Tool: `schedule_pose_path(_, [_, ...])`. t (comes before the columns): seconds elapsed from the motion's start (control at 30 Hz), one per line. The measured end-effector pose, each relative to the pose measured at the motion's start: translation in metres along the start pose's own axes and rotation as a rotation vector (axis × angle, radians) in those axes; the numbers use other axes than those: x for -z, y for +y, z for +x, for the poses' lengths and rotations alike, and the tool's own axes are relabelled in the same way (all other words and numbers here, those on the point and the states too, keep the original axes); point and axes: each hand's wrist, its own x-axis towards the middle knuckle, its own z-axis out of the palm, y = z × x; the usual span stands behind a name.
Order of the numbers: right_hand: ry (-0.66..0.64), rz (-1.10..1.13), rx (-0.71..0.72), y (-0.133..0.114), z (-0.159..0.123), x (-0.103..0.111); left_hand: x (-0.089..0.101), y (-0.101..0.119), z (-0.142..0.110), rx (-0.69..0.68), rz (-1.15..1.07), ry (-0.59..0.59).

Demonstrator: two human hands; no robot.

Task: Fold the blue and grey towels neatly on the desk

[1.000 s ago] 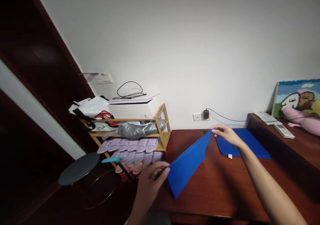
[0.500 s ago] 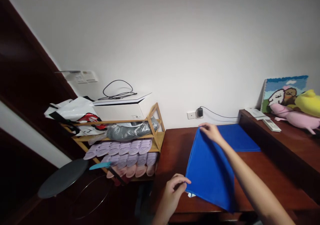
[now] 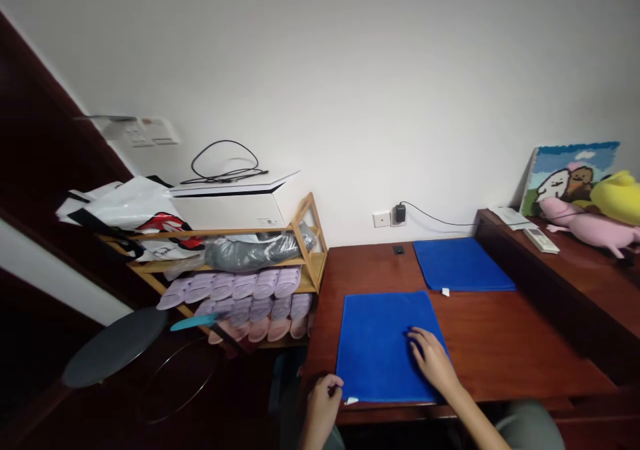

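A blue cloth (image 3: 380, 343) lies spread flat on the brown wooden table, with a small white tag at its near left corner. My left hand (image 3: 323, 403) is at that corner, thumb and forefinger closed on the cloth's left edge. Over the right part of the same cloth rests my right hand (image 3: 434, 362), its fingers apart and holding nothing. Farther back to the right, a second blue cloth (image 3: 460, 263) lies flat, its own white tag at the near edge.
The table (image 3: 500, 343) meets a raised ledge on the right, bearing a white remote control (image 3: 541, 241), a pink plush toy (image 3: 585, 223) and a picture. On the left stands a wooden rack (image 3: 317, 257) with slippers and a white box (image 3: 230, 210). A round stool (image 3: 117, 347) is lower left.
The lifted cloth now lies flat on the table. My right hand has let go of its far corner and come nearer, onto the cloth. The left hand is slightly lower and farther left.
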Motion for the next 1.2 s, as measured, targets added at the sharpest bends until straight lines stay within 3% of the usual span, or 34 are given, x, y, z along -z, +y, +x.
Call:
schedule_pose_path(0.1, [0.048, -0.211, -0.051, 0.051, -0.037, 0.014, 0.005, -0.003, -0.001, -0.035, 0.078, 0.03])
schedule_pose_path(0.2, [-0.031, -0.317, -0.077, 0.069, -0.051, 0.011, 0.007, -0.004, -0.003, -0.051, 0.09, 0.039])
schedule_pose_path(0.37, [-0.079, -0.342, -0.144, 0.053, -0.038, 0.0, 0.005, -0.004, -0.004, -0.052, 0.109, 0.065])
schedule_pose_path(0.47, [0.004, -0.214, -0.156, 0.047, -0.038, 0.002, 0.004, -0.008, -0.004, -0.042, 0.087, 0.072])
schedule_pose_path(0.6, [0.187, 0.016, -0.275, 0.059, -0.065, 0.011, 0.004, -0.017, -0.004, 0.035, -0.024, 0.047])
schedule_pose_path(0.77, [0.104, 0.234, -0.459, 0.064, -0.094, 0.018, 0.005, -0.015, -0.002, 0.116, -0.175, -0.013])
schedule_pose_path(0.93, [0.112, 0.576, -0.57, 0.033, -0.076, 0.033, 0.011, -0.001, 0.0, 0.125, -0.355, 0.003])
schedule_pose_path(1.07, [0.16, 0.876, -0.648, 0.009, -0.054, 0.06, 0.014, 0.014, 0.001, 0.158, -0.612, 0.097])
schedule_pose_path(1.2, [0.284, 0.861, -0.567, -0.001, -0.039, 0.083, 0.013, 0.026, 0.003, 0.23, -0.864, 0.191])
